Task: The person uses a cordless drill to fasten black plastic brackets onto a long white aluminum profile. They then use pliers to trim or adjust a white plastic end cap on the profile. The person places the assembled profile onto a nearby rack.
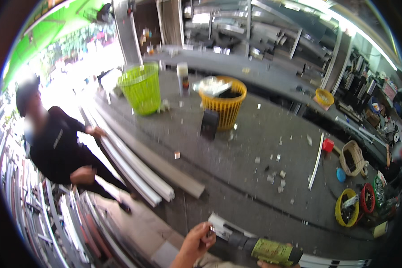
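Grip of left hand snug on small shiny piece near drill

R grip mostly off btm edge

Plastic drill, matt tabletop, apparently metal profiles
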The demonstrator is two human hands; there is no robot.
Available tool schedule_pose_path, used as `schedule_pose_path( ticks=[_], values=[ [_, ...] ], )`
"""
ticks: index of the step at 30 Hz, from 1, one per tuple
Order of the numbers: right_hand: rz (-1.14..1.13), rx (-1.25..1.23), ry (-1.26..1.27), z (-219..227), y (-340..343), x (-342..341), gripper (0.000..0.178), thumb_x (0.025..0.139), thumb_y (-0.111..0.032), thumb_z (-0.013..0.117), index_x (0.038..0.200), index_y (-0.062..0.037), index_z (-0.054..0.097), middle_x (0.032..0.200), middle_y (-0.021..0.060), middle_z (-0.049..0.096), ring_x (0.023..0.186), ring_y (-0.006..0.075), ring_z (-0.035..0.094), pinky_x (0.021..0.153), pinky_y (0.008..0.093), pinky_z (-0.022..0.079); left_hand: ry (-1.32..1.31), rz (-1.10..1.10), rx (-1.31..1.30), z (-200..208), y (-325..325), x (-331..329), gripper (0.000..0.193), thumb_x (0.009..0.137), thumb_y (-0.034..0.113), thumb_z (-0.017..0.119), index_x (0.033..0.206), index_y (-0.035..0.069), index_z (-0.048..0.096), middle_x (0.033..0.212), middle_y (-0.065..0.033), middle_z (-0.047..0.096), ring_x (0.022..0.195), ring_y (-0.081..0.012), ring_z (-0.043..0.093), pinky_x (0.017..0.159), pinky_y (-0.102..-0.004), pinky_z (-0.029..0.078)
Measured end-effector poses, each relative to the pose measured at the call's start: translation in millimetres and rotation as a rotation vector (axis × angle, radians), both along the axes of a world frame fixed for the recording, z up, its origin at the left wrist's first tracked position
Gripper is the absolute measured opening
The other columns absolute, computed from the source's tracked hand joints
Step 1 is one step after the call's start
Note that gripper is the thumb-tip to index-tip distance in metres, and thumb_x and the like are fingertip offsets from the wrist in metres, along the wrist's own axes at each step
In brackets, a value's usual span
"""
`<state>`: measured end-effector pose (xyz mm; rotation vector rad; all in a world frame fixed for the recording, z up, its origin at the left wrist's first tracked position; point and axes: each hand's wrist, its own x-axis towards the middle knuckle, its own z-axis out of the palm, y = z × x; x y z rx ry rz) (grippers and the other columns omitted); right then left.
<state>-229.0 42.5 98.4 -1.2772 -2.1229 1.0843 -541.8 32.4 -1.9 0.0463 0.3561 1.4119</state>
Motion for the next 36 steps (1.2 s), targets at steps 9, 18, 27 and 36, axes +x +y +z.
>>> schedule_pose_path(
  ticks=[9,18,27,36],
  values=[
    [0.308,0.189,-0.083,29.8,32.2,9.2,0.025,0.070,-0.014,0.087,0.093,-0.0090,0.080,0.090,0.0032,0.078,0.079,0.0223,0.073,0.070,0.0365,0.055,0.160,-0.071,-0.367,21.5,-9.7,17.0,0.037,0.105,0.028,0.070,0.125,-0.002,0.068,0.080,-0.0031,0.058,0.069,-0.0131,0.052,0.054,-0.0265,0.040],
    [0.251,-0.075,-0.299,88.0,75.3,-11.6,0.032,0.063,-0.017,0.085,0.093,-0.0067,0.079,0.080,0.0084,0.074,0.061,0.0245,0.066,0.054,0.0354,0.049,-0.365,-0.251,-0.571,35.3,19.5,33.2,0.041,0.116,0.032,0.048,0.147,0.006,0.053,0.066,0.0077,0.032,0.054,-0.0043,0.028,0.046,-0.0227,0.025],
    [0.425,-0.155,-0.537,114.6,115.2,-41.4,0.043,0.066,-0.027,0.085,0.103,-0.0072,0.078,0.085,0.0065,0.070,0.063,0.0262,0.061,0.059,0.0359,0.046,-0.607,-0.230,-0.513,26.6,20.1,25.5,0.057,0.105,0.012,0.040,0.162,0.003,0.037,0.055,0.0046,0.033,0.048,-0.0090,0.029,0.045,-0.0265,0.029],
    [0.522,-0.277,-0.646,132.9,143.7,-71.1,0.058,0.074,-0.039,0.082,0.117,-0.0026,0.073,0.093,0.0113,0.075,0.070,0.0319,0.067,0.067,0.0381,0.047,-0.626,-0.266,-0.499,21.3,19.7,24.5,0.056,0.106,0.013,0.041,0.162,0.005,0.037,0.056,0.0038,0.034,0.048,-0.0099,0.032,0.045,-0.0262,0.031]
  ],
)
